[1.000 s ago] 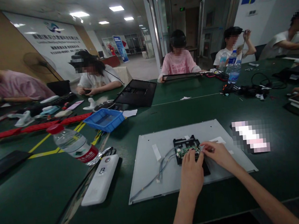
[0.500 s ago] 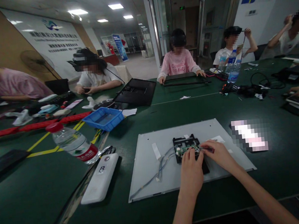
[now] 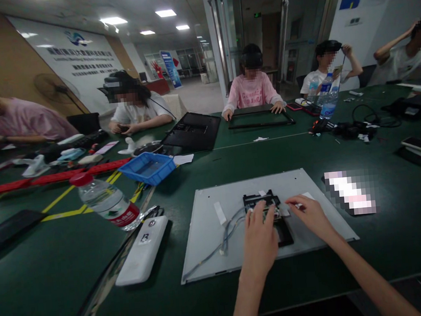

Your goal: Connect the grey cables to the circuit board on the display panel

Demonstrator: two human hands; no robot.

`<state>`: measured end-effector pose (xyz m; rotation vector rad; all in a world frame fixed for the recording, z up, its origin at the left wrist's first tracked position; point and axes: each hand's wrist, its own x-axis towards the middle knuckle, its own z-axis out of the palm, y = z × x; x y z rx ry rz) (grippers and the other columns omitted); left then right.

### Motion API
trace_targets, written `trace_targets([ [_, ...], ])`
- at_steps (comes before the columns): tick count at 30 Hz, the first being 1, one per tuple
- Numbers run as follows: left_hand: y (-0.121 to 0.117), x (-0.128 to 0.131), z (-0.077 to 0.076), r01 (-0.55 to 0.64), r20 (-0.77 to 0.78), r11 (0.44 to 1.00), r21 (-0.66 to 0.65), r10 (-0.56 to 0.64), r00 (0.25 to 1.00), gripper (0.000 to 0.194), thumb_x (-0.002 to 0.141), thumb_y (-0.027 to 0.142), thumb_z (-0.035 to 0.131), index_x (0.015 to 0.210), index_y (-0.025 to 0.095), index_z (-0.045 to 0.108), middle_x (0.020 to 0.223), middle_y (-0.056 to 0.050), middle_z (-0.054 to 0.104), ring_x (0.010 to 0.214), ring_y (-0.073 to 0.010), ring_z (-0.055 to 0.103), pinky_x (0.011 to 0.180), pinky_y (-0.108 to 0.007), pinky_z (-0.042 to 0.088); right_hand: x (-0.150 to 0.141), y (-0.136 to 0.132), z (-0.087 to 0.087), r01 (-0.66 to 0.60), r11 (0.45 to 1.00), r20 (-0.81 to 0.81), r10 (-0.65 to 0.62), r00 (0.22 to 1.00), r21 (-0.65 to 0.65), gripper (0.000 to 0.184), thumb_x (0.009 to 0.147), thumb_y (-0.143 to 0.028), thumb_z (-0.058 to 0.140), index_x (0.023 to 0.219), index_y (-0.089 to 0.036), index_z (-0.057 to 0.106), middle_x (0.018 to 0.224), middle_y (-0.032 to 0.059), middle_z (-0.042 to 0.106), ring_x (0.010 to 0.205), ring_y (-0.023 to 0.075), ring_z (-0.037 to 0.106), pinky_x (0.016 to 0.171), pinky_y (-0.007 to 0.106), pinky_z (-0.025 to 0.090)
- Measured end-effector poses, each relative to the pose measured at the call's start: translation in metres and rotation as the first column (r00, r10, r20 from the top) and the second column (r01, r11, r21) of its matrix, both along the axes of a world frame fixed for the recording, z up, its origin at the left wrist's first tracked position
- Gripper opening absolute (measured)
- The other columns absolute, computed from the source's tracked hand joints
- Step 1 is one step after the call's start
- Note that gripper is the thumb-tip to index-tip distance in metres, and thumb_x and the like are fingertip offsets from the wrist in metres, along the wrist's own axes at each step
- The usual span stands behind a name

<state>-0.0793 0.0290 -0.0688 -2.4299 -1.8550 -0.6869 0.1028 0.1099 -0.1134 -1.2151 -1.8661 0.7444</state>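
We note grey cables on the pale panel; our left hand, nearer, fingers spread over the green circuit board; our right hand just right of it, fingers narrow, any hold indeterminable

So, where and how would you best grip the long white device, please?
I'd pinch the white device across its long edges, mid-length, coming from above and the near side; it lies flat, with the red-capped bottle by its far end.

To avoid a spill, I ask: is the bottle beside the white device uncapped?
No, a red cap sits on the bottle.
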Motion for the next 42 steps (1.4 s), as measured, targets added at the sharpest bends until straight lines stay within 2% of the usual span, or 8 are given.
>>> trace_targets([
  [4, 0.01, -0.047, 0.013, -0.195, 0.182, 0.979, 0.057, 0.182, 0.966, 0.044, 0.083, 0.01, 0.043, 0.125, 0.02, 0.045, 0.126, -0.01, 0.048, 0.116, -0.0241, 0.047, 0.099, -0.043, 0.04, 0.0, 0.0, 0.0, -0.011, 1.0, 0.009, 0.011, 1.0, 0.012, 0.022, 0.083, -0.025, 0.048, 0.093, -0.02, 0.068, 0.095, 0.005, 0.067, 0.087, 0.0196, 0.061, 0.068, 0.03, 0.048],
  [8, 0.023, -0.104, 0.006, -0.375, 0.275, 0.927, 0.008, 0.359, 0.892, 0.041, 0.082, 0.015, 0.048, 0.123, 0.018, 0.047, 0.12, -0.011, 0.049, 0.098, -0.0215, 0.058, 0.092, -0.041, 0.044, 0.0, 0.0, -0.001, -0.024, 1.0, 0.017, 0.023, 1.0, 0.019, 0.023, 0.083, -0.025, 0.048, 0.093, -0.021, 0.068, 0.095, 0.0048, 0.067, 0.086, 0.0195, 0.061, 0.067, 0.03, 0.048],
  [13, 0.034, -0.139, -0.012, -0.311, 0.309, 0.929, -0.201, 0.362, 0.88, 0.05, 0.077, 0.016, 0.052, 0.127, 0.017, 0.045, 0.116, -0.01, 0.052, 0.068, -0.0126, 0.058, 0.077, -0.032, 0.049, 0.001, -0.001, -0.002, -0.03, 0.999, 0.026, 0.03, 0.999, 0.016, 0.023, 0.083, -0.025, 0.048, 0.094, -0.021, 0.068, 0.094, 0.0045, 0.067, 0.085, 0.0194, 0.061, 0.069, 0.031, 0.049],
  [21, 0.038, -0.134, -0.015, -0.343, 0.265, 0.927, -0.151, 0.373, 0.889, 0.022, 0.081, 0.02, 0.047, 0.092, 0.016, 0.065, 0.091, -0.007, 0.064, 0.077, -0.0177, 0.059, 0.079, -0.03, 0.045, 0.001, -0.003, 0.002, -0.04, 0.999, 0.038, 0.039, 0.999, 0.013, 0.023, 0.084, -0.026, 0.047, 0.093, -0.021, 0.068, 0.095, 0.0049, 0.067, 0.086, 0.0198, 0.061, 0.07, 0.031, 0.049],
  [27, 0.018, -0.134, 0.006, -0.35, 0.531, 0.92, -0.177, 0.388, 0.753, 0.029, 0.081, 0.038, 0.048, 0.088, 0.017, 0.067, 0.082, -0.003, 0.069, 0.074, -0.0178, 0.062, 0.071, -0.028, 0.047, 0.0, -0.009, 0.01, -0.013, 0.998, -0.02, 0.015, 1.0, 0.064, 0.023, 0.086, -0.026, 0.046, 0.094, -0.021, 0.067, 0.097, 0.0055, 0.066, 0.087, 0.0197, 0.061, 0.071, 0.031, 0.05],
  [31, 0.005, -0.123, 0.011, -0.317, 0.515, 0.925, -0.21, 0.38, 0.768, 0.027, 0.079, 0.036, 0.049, 0.084, 0.018, 0.068, 0.082, -0.003, 0.07, 0.074, -0.0176, 0.062, 0.071, -0.028, 0.047, -0.021, -0.028, 0.021, -0.028, 0.994, -0.018, 0.03, 0.999, 0.105, 0.024, 0.087, -0.023, 0.045, 0.099, -0.022, 0.065, 0.102, 0.0059, 0.064, 0.092, 0.0202, 0.06, 0.075, 0.033, 0.051],
  [37, 0.003, -0.113, -0.012, -0.324, 0.346, 0.916, -0.237, 0.391, 0.853, 0.024, 0.08, 0.025, 0.048, 0.092, 0.015, 0.066, 0.086, -0.006, 0.067, 0.077, -0.0189, 0.062, 0.076, -0.032, 0.048, -0.076, -0.059, 0.04, -0.289, 0.939, 0.146, 0.264, 0.953, 0.187, 0.037, 0.087, -0.018, 0.043, 0.122, -0.022, 0.054, 0.124, 0.0065, 0.056, 0.116, 0.02, 0.05, 0.102, 0.039, 0.04],
  [42, -0.005, -0.103, -0.008, -0.436, 0.222, 0.9, -0.002, 0.426, 0.877, 0.035, 0.081, 0.018, 0.05, 0.116, 0.015, 0.054, 0.113, -0.011, 0.058, 0.103, -0.0227, 0.057, 0.09, -0.037, 0.045, -0.103, -0.068, 0.042, -0.468, 0.857, 0.344, 0.383, 0.857, 0.214, 0.046, 0.086, -0.017, 0.046, 0.131, -0.015, 0.045, 0.133, 0.0101, 0.05, 0.124, 0.0214, 0.043, 0.106, 0.039, 0.036],
])
